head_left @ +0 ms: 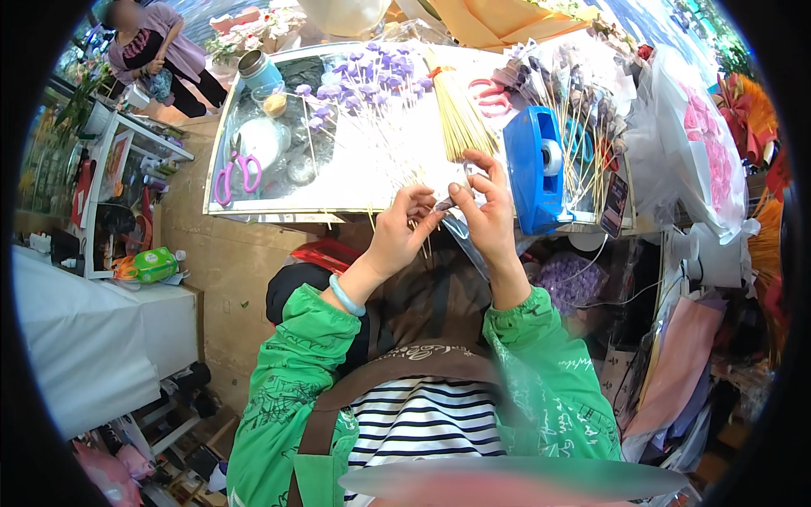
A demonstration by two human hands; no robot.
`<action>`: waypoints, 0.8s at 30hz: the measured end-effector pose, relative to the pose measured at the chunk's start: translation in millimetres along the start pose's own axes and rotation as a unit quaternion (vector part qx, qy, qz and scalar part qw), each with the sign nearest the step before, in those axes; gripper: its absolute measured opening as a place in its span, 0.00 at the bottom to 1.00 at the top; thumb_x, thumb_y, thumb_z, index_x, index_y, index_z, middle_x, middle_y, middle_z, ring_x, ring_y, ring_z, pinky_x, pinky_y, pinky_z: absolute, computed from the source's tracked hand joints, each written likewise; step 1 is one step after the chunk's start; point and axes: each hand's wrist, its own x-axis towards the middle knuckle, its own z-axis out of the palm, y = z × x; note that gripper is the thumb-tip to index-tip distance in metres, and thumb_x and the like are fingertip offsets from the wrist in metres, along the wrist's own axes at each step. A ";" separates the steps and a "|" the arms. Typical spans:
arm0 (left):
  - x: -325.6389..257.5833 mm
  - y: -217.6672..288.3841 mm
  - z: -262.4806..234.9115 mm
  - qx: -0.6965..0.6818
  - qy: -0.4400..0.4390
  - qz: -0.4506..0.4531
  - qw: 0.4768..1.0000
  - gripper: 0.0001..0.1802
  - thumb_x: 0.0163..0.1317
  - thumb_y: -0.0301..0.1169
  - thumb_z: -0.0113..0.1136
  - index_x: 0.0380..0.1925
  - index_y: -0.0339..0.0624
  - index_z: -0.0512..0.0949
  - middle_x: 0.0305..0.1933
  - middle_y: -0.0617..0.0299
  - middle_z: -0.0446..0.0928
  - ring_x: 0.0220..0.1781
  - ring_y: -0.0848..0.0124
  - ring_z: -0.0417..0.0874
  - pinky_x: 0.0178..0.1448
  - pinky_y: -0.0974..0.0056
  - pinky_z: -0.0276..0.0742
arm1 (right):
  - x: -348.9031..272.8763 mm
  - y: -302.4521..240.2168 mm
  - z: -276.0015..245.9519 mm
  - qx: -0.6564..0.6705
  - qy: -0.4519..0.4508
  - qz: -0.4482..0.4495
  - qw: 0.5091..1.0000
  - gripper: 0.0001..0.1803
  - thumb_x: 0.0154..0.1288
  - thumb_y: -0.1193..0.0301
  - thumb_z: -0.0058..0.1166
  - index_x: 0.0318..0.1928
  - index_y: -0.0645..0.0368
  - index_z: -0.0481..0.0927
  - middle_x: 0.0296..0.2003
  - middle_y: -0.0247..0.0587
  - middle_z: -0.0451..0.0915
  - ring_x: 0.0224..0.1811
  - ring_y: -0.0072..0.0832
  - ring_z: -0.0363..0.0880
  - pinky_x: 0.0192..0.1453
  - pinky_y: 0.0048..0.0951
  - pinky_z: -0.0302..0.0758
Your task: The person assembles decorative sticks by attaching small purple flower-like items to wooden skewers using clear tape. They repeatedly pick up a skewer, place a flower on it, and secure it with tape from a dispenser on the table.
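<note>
Item: small dark piece on a thin stick (443, 205), pinched between both hands above the near edge of the counter (279, 205).

Position relative to hands: the piece sits in the gap between the two sets of fingertips, touching both. Its exact kind is too small to tell; it looks like a dark bud or wrapped tip. A thin pale stick appears to run down from it toward the person's chest, so the long axis lies roughly away-and-toward the body, tilted slightly left at the lower end.

Left hand (404, 226): fingers curled narrow, thumb and forefinger closed on the lower side of the piece; pale blue bangle (345, 295) at the wrist. Several loose sticks hang under this hand.

Right hand (485, 203): fingers bent inward, tips closed on the upper right side of the piece; it stands a little higher and farther from the body than the left. Neither hand is clearly nearer; both touch.

Surroundings on the counter:
- bundle of bare sticks (459, 118), fanned, just beyond the hands, long axis running to the far edge
- purple flower heads on sticks (367, 80), far middle
- blue tape dispenser (534, 169), just right of the right hand, near the right edge
- pink scissors (237, 176), near left corner
- red scissors (487, 91), far side
- wrapped stems (574, 93), far right corner
</note>
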 end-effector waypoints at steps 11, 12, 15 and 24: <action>6.1 -2.7 -25.5 -0.240 -0.108 -0.294 0.919 0.17 0.66 0.35 0.52 0.49 0.35 0.75 0.28 0.69 0.73 0.24 0.84 0.67 0.27 0.79 0.64 | 6.5 -9.2 12.1 -0.037 -0.051 -0.043 0.997 0.08 0.60 0.72 0.54 0.30 0.65 0.77 0.54 0.51 0.68 0.56 0.43 0.63 0.61 0.39 0.58; 6.0 -3.0 -28.4 -0.238 -0.099 -0.297 0.919 0.17 0.66 0.36 0.52 0.49 0.35 0.75 0.28 0.69 0.73 0.24 0.84 0.67 0.27 0.79 0.63 | 7.4 -8.7 13.5 -0.024 -0.059 -0.037 0.997 0.08 0.61 0.72 0.53 0.30 0.66 0.77 0.54 0.51 0.68 0.57 0.43 0.63 0.61 0.39 0.58; 5.2 -5.6 -43.1 -0.271 -0.059 -0.310 0.909 0.15 0.65 0.36 0.54 0.45 0.35 0.76 0.27 0.68 0.73 0.23 0.84 0.68 0.25 0.79 0.62 | 9.8 -6.6 16.7 0.046 -0.023 -0.014 0.999 0.08 0.64 0.72 0.49 0.33 0.66 0.76 0.51 0.52 0.70 0.54 0.39 0.68 0.57 0.34 0.63; 2.1 -6.5 -76.4 -0.344 -0.020 -0.331 0.878 0.13 0.65 0.36 0.54 0.40 0.37 0.75 0.26 0.66 0.73 0.21 0.83 0.67 0.23 0.78 0.61 | 24.8 -1.8 29.2 0.188 -0.162 0.167 0.954 0.10 0.61 0.69 0.57 0.30 0.64 0.77 0.19 0.26 0.72 0.24 0.12 0.65 0.28 0.16 0.62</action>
